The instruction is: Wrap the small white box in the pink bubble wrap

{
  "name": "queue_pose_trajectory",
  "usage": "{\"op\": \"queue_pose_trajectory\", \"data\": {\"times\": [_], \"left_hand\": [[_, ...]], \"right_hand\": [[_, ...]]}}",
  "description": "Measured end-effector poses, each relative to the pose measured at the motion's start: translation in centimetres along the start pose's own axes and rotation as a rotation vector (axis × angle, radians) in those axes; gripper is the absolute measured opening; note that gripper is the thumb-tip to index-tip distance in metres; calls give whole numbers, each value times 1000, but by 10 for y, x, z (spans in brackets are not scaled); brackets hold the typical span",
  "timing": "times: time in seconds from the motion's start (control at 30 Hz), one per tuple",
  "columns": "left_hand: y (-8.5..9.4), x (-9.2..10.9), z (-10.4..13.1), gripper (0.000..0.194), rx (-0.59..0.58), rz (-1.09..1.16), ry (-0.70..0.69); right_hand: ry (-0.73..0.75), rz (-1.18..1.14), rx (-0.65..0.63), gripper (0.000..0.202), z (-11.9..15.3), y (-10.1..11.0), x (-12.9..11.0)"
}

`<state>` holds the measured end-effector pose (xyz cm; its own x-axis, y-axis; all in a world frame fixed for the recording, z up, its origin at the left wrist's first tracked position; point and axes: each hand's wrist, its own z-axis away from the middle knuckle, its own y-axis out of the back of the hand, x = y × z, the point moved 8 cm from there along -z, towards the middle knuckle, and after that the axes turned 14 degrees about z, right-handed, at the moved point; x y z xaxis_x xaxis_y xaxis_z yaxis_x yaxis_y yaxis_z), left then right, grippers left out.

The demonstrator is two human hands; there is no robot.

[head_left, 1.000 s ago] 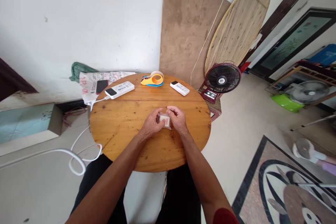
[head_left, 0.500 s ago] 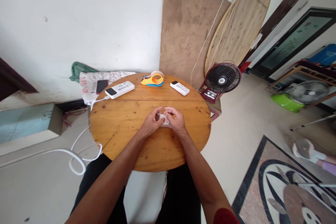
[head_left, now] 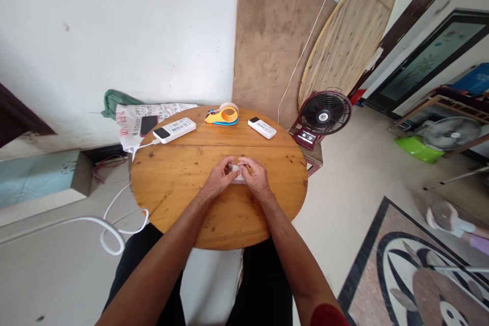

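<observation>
The person has both hands in the middle of the frame, low over the brown surface (head_left: pixel 164 175). Between them is a small, pale pack (head_left: pixel 239 179). The left hand (head_left: pixel 220 177) grips the pack from its left side, with the thumb on top. The right hand (head_left: pixel 255 177) grips it from the right side, with its thumb and fingers bent in close. The fingers hide part of the pack, and the print on it is too small to read. The hands are very near each other, but it is hard to tell if they touch.

Past the hands, three things lie near the far edge of the surface. The big block (head_left: pixel 175 130) is on the left, white with a black end, and a white cord (head_left: pixel 145 145) runs to it. The tape (head_left: pixel 226 114), in a yellow and blue holder, is in the middle. The small block (head_left: pixel 262 128), also white and black, is on the right.

Left of the big block, a dark phone (head_left: pixel 148 125) lies on a white bag (head_left: pixel 128 118) with print on it. Right of the surface, a dark red fan (head_left: pixel 324 116) stands on a stool (head_left: pixel 314 157). A big round board (head_left: pixel 349 35) leans at the upper right.
</observation>
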<state>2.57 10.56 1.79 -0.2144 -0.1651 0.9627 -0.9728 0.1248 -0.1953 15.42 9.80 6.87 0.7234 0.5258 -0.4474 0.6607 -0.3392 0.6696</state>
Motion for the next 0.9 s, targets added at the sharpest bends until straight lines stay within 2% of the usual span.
{"op": "queue_pose_trajectory", "data": {"times": [0.37,0.9], "left_hand": [[2,0,0,47,31,1,-1],[2,2,0,42,6,-40,-4]], "right_hand": [[91,193,-7,22,2,0,-8],[116,145,-20,21,3,-1,-11]]}}
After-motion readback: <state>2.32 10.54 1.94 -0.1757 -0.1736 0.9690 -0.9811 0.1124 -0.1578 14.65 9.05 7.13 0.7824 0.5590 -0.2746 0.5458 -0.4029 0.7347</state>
